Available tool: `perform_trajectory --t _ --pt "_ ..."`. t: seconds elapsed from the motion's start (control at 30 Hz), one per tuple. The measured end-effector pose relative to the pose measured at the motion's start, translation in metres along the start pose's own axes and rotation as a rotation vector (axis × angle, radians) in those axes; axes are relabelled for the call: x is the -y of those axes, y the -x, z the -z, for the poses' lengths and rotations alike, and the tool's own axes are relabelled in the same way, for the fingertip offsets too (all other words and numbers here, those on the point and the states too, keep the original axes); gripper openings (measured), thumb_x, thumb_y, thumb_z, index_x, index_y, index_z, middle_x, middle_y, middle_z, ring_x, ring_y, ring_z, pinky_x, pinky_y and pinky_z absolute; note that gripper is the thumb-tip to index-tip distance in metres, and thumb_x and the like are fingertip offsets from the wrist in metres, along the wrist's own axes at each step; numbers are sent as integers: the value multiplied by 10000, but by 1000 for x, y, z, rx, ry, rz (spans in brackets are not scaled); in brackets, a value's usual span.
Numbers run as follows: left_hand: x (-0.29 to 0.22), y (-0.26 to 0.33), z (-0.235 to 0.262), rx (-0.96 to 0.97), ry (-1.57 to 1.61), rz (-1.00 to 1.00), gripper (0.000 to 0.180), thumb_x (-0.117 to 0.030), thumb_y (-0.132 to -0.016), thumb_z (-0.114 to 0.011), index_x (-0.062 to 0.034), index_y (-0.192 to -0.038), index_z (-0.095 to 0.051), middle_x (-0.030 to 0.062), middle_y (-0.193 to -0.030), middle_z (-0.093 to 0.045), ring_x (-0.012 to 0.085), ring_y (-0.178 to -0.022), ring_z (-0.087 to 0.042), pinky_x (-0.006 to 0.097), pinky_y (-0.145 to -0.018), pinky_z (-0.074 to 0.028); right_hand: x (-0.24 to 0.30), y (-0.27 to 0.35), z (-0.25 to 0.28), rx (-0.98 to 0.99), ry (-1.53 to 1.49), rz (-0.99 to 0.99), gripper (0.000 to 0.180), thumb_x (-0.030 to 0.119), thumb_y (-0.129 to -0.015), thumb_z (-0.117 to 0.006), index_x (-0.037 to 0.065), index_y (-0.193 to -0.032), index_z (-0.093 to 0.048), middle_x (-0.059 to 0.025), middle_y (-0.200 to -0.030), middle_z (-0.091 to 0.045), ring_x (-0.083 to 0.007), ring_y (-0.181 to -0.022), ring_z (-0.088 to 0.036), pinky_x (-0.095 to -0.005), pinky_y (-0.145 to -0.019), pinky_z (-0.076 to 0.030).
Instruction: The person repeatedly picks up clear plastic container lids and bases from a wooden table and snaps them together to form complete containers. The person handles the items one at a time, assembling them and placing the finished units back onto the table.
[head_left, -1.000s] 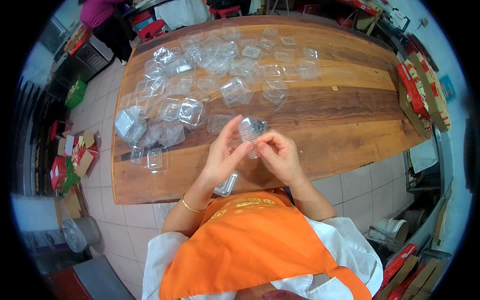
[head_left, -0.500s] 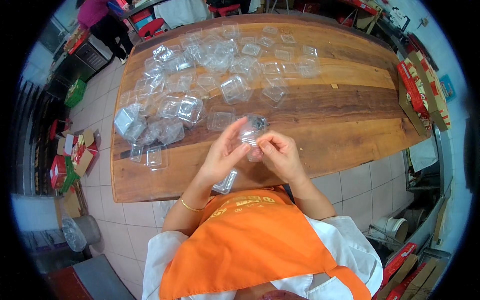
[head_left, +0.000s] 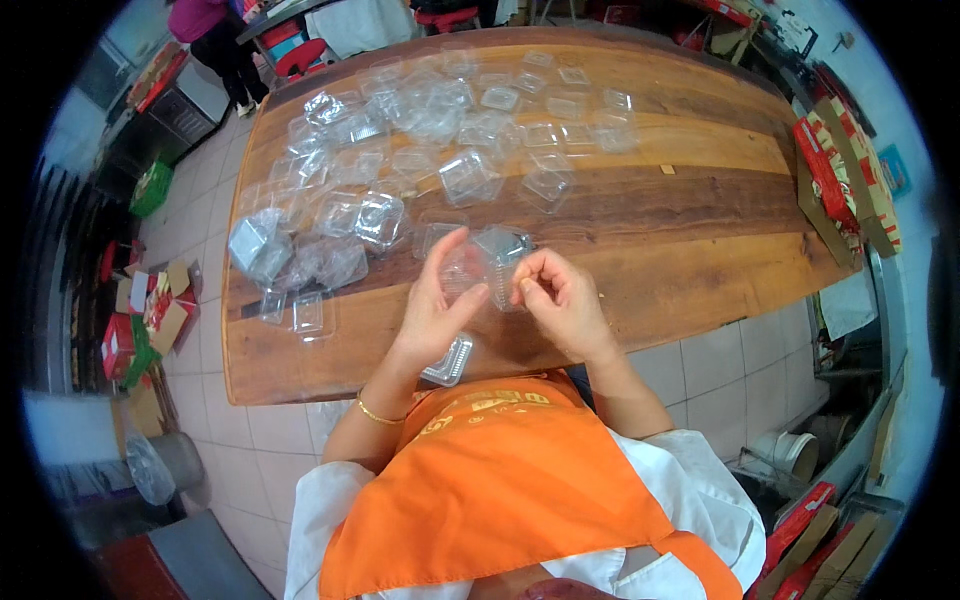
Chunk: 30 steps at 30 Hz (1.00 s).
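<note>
I see both hands over the near edge of the surface [head_left: 700,290], left hand [head_left: 432,312] beside right hand [head_left: 562,302], a container [head_left: 490,262] between them. Another container [head_left: 450,362] lies below the left hand. Many more containers [head_left: 430,130] spread behind and left.

The left hand [head_left: 432,305] covered part of the clear plastic container [head_left: 487,268], so its near edge could not be made out. A second clear container [head_left: 450,362] lay half hidden under that wrist. The far pile of containers [head_left: 440,105] on the table [head_left: 680,270] blurred together, uncountable.
</note>
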<state>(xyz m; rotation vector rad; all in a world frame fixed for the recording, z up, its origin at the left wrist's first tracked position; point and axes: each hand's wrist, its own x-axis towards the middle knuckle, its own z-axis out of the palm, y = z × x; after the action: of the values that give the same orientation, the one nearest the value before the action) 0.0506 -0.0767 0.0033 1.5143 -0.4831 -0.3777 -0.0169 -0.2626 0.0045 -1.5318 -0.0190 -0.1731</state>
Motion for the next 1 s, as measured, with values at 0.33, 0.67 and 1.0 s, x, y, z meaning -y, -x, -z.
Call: perform_trajectory --t 0.33,0.67,1.0 --pt "-10 -91 49 -493 -1136 -357 776 -255 -812 -744 -17 -1434 -345 268 -1427 -397 363 -1340 -389 454 -1094 -324 -21 -11 13 -52 -427 -155 59 126 -975 -528 80 -985 -492 -59 -876 -647 -54 -617 -490 -180 -560 -397" --pt "12 -47 10 301 694 284 362 -124 -887 -683 -20 -1206 -545 84 -1006 -656 160 -917 -636 299 -822 -513 -37 -14 14 42 -744 -192 65 128 -967 -556 83 -1003 -527 -53 -852 -626 -61 -585 -438 -186 -528 -348" --pt "28 -22 26 34 848 160 299 -43 -895 -630 -39 -1180 -538 65 -1071 -613 157 -981 -587 301 -866 -474 -44 -33 2 -32 -443 -208 113 158 -970 -566 47 -951 -578 -23 -834 -596 -61 -614 -495 -192 -542 -394"
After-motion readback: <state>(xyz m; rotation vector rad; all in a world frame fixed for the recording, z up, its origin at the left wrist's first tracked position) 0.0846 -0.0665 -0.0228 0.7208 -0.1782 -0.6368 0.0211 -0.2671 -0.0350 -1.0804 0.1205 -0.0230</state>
